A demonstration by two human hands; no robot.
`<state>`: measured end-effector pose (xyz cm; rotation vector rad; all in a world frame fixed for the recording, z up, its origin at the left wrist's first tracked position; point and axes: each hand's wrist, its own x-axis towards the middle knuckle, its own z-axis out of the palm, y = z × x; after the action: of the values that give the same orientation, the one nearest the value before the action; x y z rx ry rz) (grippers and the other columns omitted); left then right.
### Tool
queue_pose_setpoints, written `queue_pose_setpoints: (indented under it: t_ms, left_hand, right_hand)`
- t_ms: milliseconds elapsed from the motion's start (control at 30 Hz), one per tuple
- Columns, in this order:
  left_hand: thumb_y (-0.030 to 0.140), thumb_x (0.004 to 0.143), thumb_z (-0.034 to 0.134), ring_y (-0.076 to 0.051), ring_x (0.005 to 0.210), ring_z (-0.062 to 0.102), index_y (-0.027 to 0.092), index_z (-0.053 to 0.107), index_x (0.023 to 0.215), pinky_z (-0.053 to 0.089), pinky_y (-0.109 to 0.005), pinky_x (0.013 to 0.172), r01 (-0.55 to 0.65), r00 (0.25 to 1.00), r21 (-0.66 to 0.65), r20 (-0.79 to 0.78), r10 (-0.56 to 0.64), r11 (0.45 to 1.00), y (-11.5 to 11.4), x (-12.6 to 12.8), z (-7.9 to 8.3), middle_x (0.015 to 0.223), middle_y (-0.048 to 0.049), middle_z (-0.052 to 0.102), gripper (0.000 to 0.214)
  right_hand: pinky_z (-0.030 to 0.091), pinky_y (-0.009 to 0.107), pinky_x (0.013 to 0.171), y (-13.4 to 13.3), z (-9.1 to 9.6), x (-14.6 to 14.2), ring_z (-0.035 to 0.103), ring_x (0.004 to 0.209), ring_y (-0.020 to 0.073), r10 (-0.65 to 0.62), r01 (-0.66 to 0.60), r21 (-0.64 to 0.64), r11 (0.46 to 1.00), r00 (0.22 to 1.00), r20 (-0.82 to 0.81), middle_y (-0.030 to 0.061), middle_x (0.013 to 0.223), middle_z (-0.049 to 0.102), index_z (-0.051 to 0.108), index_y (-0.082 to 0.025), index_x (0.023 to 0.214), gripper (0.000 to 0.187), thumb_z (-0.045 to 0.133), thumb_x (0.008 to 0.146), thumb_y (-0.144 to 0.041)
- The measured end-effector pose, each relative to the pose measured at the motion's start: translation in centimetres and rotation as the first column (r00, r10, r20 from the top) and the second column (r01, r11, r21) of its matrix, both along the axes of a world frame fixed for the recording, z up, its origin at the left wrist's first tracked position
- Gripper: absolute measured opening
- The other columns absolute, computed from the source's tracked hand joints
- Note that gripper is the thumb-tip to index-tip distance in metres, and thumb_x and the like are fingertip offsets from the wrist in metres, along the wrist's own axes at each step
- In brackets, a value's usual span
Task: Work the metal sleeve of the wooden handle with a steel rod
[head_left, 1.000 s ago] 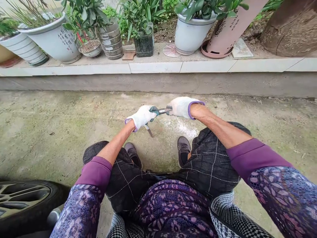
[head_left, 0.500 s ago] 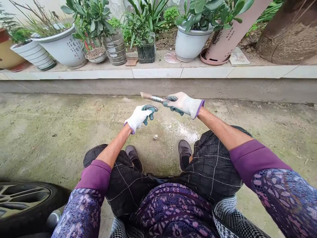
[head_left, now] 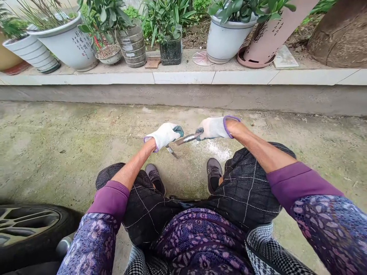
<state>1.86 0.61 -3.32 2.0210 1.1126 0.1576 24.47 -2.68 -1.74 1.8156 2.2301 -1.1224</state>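
Observation:
My right hand, in a white knit glove with a dark green palm, is closed round a slim tool. That tool has a brown end pointing left and a silver band along its middle. My left hand, gloved alike, has its fingers curled. A short slim rod, silvery with a dark tip, sticks out below the left palm and slants down to the right. Its upper part is hidden by the hand. Both hands hover over the concrete ground, a small gap between them.
White powder is scattered on the ground by my right shoe. Ahead runs a tiled ledge with several potted plants, among them a white pot. A car wheel stands at the lower left.
My right hand has lowered, and its tool has dropped with it, now tilting down to the left. The slim rod now shows under my left hand. The view has dipped slightly.

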Motion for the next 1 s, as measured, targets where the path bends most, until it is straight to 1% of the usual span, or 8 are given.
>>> queue_pose_setpoints:
  t_ms: [100, 267, 367, 467, 567, 667, 833, 1000]
  left_hand:
    - [0.02, 0.075, 0.056, -0.008, 0.048, 0.045, 0.014, 0.073, 0.085, 0.034, -0.018, 0.043, -0.063, 0.998, -0.051, 0.001, 0.063, 0.997, -0.3, 0.5, 0.0, 0.056, 0.0034, 0.052, 0.021]
    - [0.023, 0.078, 0.058, -0.008, 0.044, 0.042, 0.014, 0.071, 0.098, 0.033, -0.018, 0.037, -0.176, 0.96, -0.18, 0.188, 0.21, 0.968, -0.6, 0.9, 1.2, 0.054, 0.0044, 0.049, 0.026]
    - [0.019, 0.076, 0.058, -0.006, 0.044, 0.042, 0.014, 0.072, 0.101, 0.034, -0.017, 0.037, -0.218, 0.91, -0.246, 0.298, 0.288, 0.945, -0.7, 0.9, 1.5, 0.055, 0.0047, 0.049, 0.028]
    - [0.021, 0.077, 0.059, -0.006, 0.047, 0.046, 0.014, 0.072, 0.104, 0.036, -0.016, 0.038, -0.215, 0.847, -0.318, 0.409, 0.338, 0.923, -0.4, 0.5, 1.2, 0.061, 0.0035, 0.054, 0.031]
    - [0.026, 0.08, 0.06, -0.006, 0.046, 0.045, 0.013, 0.072, 0.104, 0.038, -0.017, 0.039, -0.19, 0.835, -0.357, 0.432, 0.342, 0.914, -0.1, 0.1, 0.7, 0.06, 0.0034, 0.054, 0.03]
    - [0.025, 0.08, 0.059, -0.005, 0.043, 0.042, 0.014, 0.072, 0.102, 0.037, -0.016, 0.039, -0.19, 0.854, -0.358, 0.4, 0.334, 0.914, 0.0, -0.1, 0.5, 0.056, 0.0045, 0.051, 0.027]
    - [0.02, 0.079, 0.057, -0.006, 0.042, 0.04, 0.014, 0.07, 0.091, 0.035, -0.017, 0.039, -0.182, 0.907, -0.298, 0.316, 0.277, 0.937, 0.1, 0.0, 1.1, 0.051, 0.0056, 0.047, 0.02]
    - [0.016, 0.07, 0.056, -0.007, 0.053, 0.05, 0.013, 0.073, 0.084, 0.039, -0.016, 0.046, -0.077, 0.97, -0.15, 0.219, 0.109, 0.986, 0.6, -0.2, 0.8, 0.069, -0.0006, 0.065, 0.022]
  right_hand:
    - [0.042, 0.03, 0.058, 0.8, -0.1, -0.7, 0.061, 0.066, 0.0199, -0.032, 0.023, 0.063, 0.998, 0.989, 0.147, 0.005, 0.069, 0.069, 0.078, -0.021, 0.09, 0.028, 0.069, 0.075, -0.042]
    - [0.043, 0.032, 0.065, 0.6, 0.7, -1.3, 0.066, 0.082, 0.0248, -0.07, -0.05, 0.294, 0.955, 0.921, 0.384, 0.0105, 0.096, 0.074, 0.073, -0.021, 0.11, 0.04, 0.053, 0.086, -0.045]
    - [0.043, 0.031, 0.064, 0.5, 1.3, -1.4, 0.066, 0.082, 0.0236, -0.123, -0.008, 0.38, 0.925, 0.94, 0.318, 0.009, 0.097, 0.074, 0.071, -0.023, 0.113, 0.039, 0.051, 0.088, -0.046]
    - [0.042, 0.029, 0.061, 0.5, 2.1, -1.3, 0.063, 0.073, 0.0193, -0.196, 0.126, 0.41, 0.903, 0.971, 0.134, 0.0078, 0.089, 0.071, 0.072, -0.019, 0.109, 0.035, 0.057, 0.086, -0.041]
    - [0.039, 0.026, 0.049, 0.0, 3.0, -1.4, 0.051, 0.052, 0.0113, -0.311, 0.348, 0.247, 0.905, 0.934, -0.174, 0.0036, 0.071, 0.064, 0.071, -0.016, 0.105, 0.033, 0.061, 0.086, -0.041]
    - [0.034, 0.023, 0.038, -0.8, 3.4, -1.4, 0.039, 0.042, 0.0066, -0.364, 0.417, 0.049, 0.908, 0.841, -0.4, -0.0015, 0.06, 0.055, 0.07, -0.015, 0.103, 0.034, 0.066, 0.084, -0.043]
    - [0.034, 0.02, 0.033, -1.6, 3.3, -0.5, 0.039, 0.039, 0.0054, -0.261, 0.243, -0.106, 0.964, 0.799, -0.542, -0.0046, 0.057, 0.052, 0.068, -0.014, 0.102, 0.039, 0.072, 0.079, -0.046]
    - [0.033, 0.021, 0.034, -1.8, 2.0, 0.3, 0.042, 0.041, 0.007, -0.059, -0.047, -0.249, 0.967, 0.914, -0.401, -0.0035, 0.056, 0.055, 0.071, -0.013, 0.093, 0.038, 0.074, 0.074, -0.046]
